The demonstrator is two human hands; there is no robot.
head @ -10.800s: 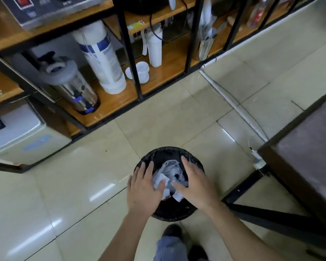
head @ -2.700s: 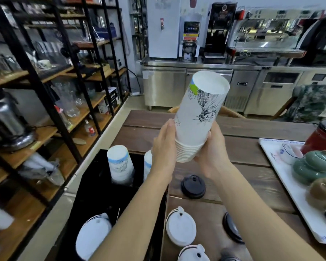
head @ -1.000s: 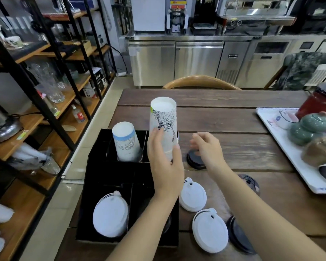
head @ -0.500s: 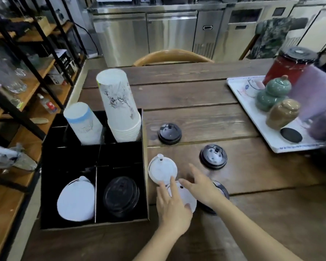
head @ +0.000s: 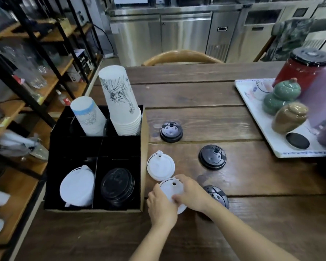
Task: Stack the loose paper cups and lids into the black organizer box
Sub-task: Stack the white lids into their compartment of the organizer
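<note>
The black organizer box (head: 64,153) sits on the table's left edge. Its back compartments hold a tall stack of printed paper cups (head: 120,102) and a shorter blue-banded cup stack (head: 88,117). The front compartments hold white lids (head: 77,187) and black lids (head: 118,185). Just right of the box, my left hand (head: 161,206) and my right hand (head: 192,193) both grip a white lid (head: 170,190) lying on the table. A second white lid (head: 160,165) lies beyond it. Three black lids lie loose: the far one (head: 171,129), the middle one (head: 212,156), and the near one (head: 217,195) partly under my right wrist.
A white tray (head: 252,102) at the right carries green (head: 282,95) and tan jars (head: 290,117), a red pot (head: 305,68) and a black coaster (head: 297,140). Metal shelving (head: 26,72) stands left of the table. A wooden chair back (head: 181,57) rises behind the far edge.
The printed cup stack went into the box's back right compartment and my left hand let it go. Both hands dropped to the near white lid and closed on it.
</note>
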